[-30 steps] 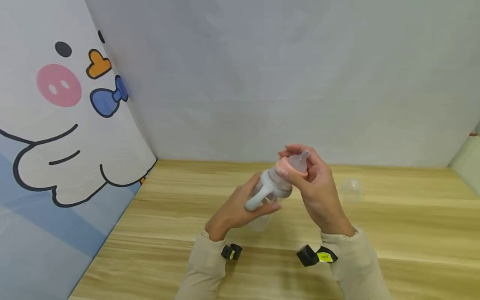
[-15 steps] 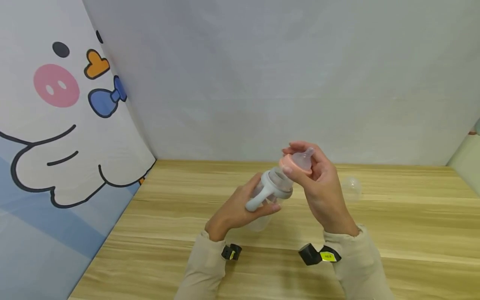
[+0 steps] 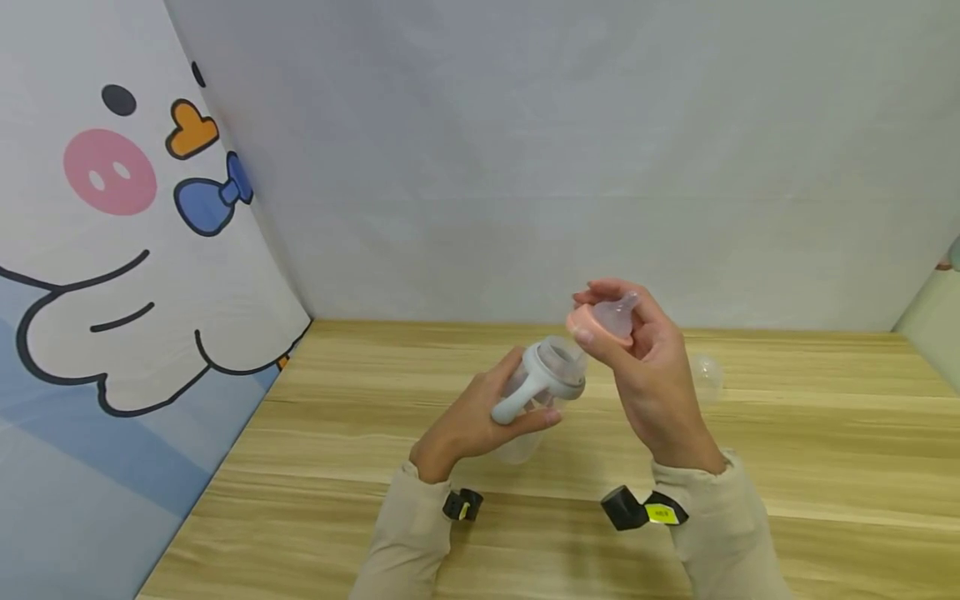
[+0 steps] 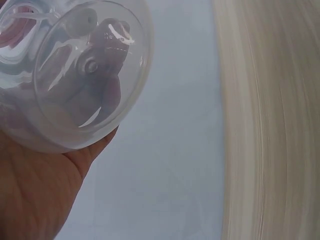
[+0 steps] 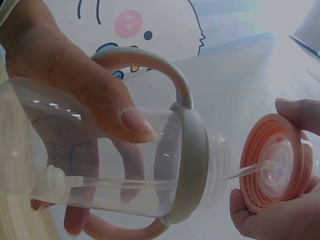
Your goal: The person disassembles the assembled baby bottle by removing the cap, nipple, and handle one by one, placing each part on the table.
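Note:
My left hand (image 3: pixel 476 417) grips a clear baby bottle (image 5: pixel 150 160) round its body, tilted with its mouth up and to the right. A grey collar with two handles (image 3: pixel 525 387) sits around the bottle's neck. Just off the open mouth, my right hand (image 3: pixel 652 375) pinches the pink screw ring with its clear nipple (image 3: pixel 600 323) between thumb and fingers. From the ring's underside a thin straw (image 5: pixel 247 170) runs into the bottle, ending in a white weight (image 5: pixel 55 177) inside, as the right wrist view shows. In the left wrist view the bottle's round base (image 4: pixel 92 65) faces the camera.
A clear dome cap (image 3: pixel 707 377) stands on the wooden table (image 3: pixel 337 500), to the right of and partly behind my right hand. A white cloth wall (image 3: pixel 525 167) rises at the table's back edge, and a cartoon-printed cloth (image 3: pixel 112 275) hangs on the left.
The pink ring with the nipple has come off the bottle's neck. My right hand has moved it up and to the right, opening a gap. The left hand and bottle have hardly moved.

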Demonstrator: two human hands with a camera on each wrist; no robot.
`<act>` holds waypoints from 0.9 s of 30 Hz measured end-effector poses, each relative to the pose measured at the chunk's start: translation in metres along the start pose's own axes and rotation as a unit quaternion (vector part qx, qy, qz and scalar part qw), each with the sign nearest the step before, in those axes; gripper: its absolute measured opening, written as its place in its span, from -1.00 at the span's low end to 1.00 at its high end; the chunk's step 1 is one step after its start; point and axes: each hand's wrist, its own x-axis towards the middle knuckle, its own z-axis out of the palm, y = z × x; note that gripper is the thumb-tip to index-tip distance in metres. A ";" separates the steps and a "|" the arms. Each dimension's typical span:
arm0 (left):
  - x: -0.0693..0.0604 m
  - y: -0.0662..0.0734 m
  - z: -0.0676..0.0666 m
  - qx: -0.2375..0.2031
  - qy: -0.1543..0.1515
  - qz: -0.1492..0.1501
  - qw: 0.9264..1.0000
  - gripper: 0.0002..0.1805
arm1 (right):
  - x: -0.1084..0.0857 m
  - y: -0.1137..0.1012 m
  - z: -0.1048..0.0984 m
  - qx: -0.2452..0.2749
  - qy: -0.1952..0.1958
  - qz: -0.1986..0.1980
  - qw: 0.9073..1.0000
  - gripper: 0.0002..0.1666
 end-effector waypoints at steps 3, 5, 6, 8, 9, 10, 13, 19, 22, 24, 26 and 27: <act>0.000 0.000 0.001 0.001 -0.002 0.001 1.000 -0.33 | 0.000 -0.002 -0.001 0.002 0.004 -0.002 1.000 -0.50; -0.001 0.000 0.001 -0.002 -0.005 0.000 1.000 -0.33 | 0.000 -0.003 -0.002 0.005 0.007 -0.005 1.000 -0.50; -0.001 0.000 0.001 -0.005 -0.006 -0.001 1.000 -0.33 | 0.000 -0.004 -0.002 0.007 0.008 -0.007 1.000 -0.50; -0.001 0.000 0.002 -0.009 -0.011 -0.003 1.000 -0.33 | 0.000 -0.006 -0.003 0.012 0.011 -0.013 1.000 -0.49; -0.001 0.000 0.002 -0.012 -0.013 -0.004 1.000 -0.33 | 0.000 -0.006 -0.003 0.015 0.012 -0.015 1.000 -0.49; -0.001 0.001 0.002 -0.014 -0.015 -0.006 1.000 -0.33 | 0.000 -0.007 -0.004 0.017 0.013 -0.017 1.000 -0.49; -0.001 0.001 0.002 -0.018 -0.020 -0.005 1.000 -0.33 | 0.000 -0.009 -0.004 0.021 0.016 -0.020 0.999 -0.49; -0.003 0.004 0.001 -0.023 -0.028 0.001 0.999 -0.29 | -0.004 -0.016 0.000 0.020 0.022 -0.025 0.999 -0.49; -0.005 0.004 0.000 -0.021 -0.030 0.001 0.999 -0.27 | -0.006 -0.020 0.002 0.022 0.024 -0.032 0.999 -0.49; -0.006 0.004 0.000 -0.019 -0.031 0.001 0.999 -0.26 | -0.008 -0.023 0.003 0.020 0.026 -0.037 0.999 -0.49; -0.007 0.005 -0.001 -0.018 -0.032 0.000 0.999 -0.25 | -0.010 -0.026 0.004 0.020 0.027 -0.043 0.999 -0.49; -0.008 0.005 -0.001 -0.016 -0.032 0.000 0.999 -0.25 | -0.010 -0.027 0.005 0.019 0.027 -0.046 0.998 -0.49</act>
